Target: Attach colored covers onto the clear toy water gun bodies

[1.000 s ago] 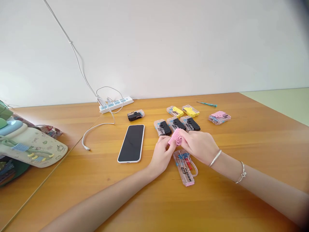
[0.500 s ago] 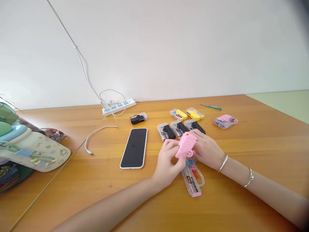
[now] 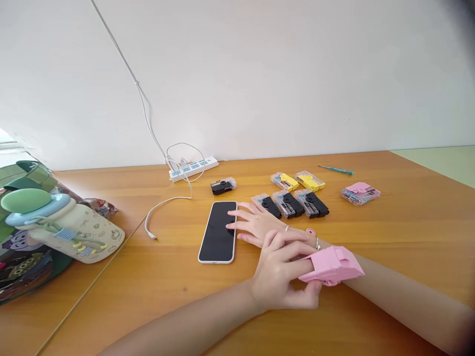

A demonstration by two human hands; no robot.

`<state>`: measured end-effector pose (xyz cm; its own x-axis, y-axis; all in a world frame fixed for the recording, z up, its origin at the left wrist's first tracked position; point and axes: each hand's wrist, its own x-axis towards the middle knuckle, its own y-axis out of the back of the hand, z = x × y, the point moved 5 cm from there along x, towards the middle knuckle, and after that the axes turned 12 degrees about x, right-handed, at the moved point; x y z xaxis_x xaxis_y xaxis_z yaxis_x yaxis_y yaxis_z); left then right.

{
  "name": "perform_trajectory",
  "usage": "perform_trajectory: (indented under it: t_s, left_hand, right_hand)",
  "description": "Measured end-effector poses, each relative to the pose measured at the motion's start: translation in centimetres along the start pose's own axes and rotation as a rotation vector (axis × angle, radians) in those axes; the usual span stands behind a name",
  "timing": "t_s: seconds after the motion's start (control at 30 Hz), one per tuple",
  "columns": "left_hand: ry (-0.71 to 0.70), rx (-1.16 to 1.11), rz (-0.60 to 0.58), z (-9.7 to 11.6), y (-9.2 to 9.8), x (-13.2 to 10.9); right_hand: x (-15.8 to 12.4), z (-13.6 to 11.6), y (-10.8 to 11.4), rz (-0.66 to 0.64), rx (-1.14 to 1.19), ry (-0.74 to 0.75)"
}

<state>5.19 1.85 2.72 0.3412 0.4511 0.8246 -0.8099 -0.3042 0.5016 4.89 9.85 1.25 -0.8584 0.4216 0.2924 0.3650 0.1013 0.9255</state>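
My left hand pinches a pink plastic toy water gun shell between thumb and fingers, one fingertip inside its near end. Reaching left across the table, my right hand has its fingers spread, the tips over the right edge of a phone with a white case. The left hand and the pink shell are in front of the right forearm. A small pink ring-shaped piece shows just behind the right wrist. The clear water gun with a pink base seen earlier is out of sight.
Behind the hands lie several folded toy water guns: black ones, yellow ones and a pink one. A teal screwdriver lies at the back. A power strip, a white cable and a bottle are to the left.
My right hand has left the pink shell and swung left to the phone, its fingers now spread. My left hand has carried the shell right and nearer. The view has shifted slightly left.
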Motion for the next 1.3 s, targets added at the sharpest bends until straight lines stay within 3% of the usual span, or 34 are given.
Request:
perform_trajectory:
  t_s: [0.3, 0.43, 0.57, 0.73, 0.87, 1.07, 1.3]
  left_hand:
    - [-0.035, -0.033, 0.054, 0.1, 0.2, 0.1]
    - [-0.028, -0.011, 0.022, 0.1, 0.1, 0.0]
    - [0.065, 0.037, -0.022, -0.4, 0.1, 0.1]
    - [0.223, 0.024, -0.107, -1.3, 0.2, 0.7]
    - [0.315, -0.005, -0.172, -2.0, 0.0, 0.8]
    - [0.432, -0.043, -0.22, -3.2, -0.5, 0.5]
    - [0.435, -0.073, -0.275, -3.5, -1.0, 0.3]
  right_hand:
    - [-0.4, 0.3, 0.6, -0.045, -0.047, -0.029]
    - [-1.5, 0.8, 1.6, 0.075, -0.069, -0.045]
    - [-5.1, 1.8, 3.7, 0.248, 0.019, -0.134]
    - [-11.2, 1.8, 6.0, 0.491, 0.354, -0.285]
    - [-14.2, 0.6, 5.9, 0.509, 0.578, -0.405]
    - [-14.4, -0.9, 6.1, 0.51, 0.626, -0.36]
    - [-14.6, -0.9, 6.1, 0.594, 0.615, -0.368]
